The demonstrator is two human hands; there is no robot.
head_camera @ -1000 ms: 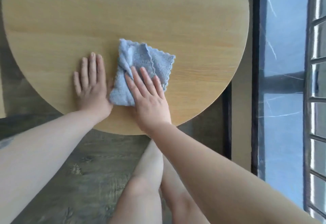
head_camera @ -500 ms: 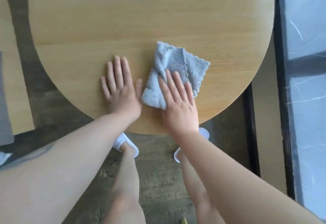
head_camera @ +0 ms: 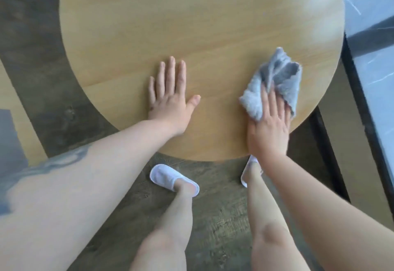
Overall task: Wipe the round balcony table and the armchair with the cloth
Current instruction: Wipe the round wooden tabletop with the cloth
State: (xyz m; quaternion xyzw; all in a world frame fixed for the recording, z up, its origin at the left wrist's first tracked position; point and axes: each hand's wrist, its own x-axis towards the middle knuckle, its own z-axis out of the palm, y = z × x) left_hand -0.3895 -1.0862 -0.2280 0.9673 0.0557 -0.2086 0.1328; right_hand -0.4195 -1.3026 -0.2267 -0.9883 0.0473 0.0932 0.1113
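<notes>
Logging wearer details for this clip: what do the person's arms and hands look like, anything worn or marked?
Both arms are bare, with no sleeves in view. The left forearm carries a dark, blurry tattoo; its design cannot be made out. The left hand and right hand wear no gloves, and no rings, watch or bracelets can be seen. Nails look short and unpainted. White slippers are on the feet.

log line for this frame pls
step: wiping table | right hand: flat, presses cloth near right edge | left hand: flat on tabletop | armchair: not in view
</notes>
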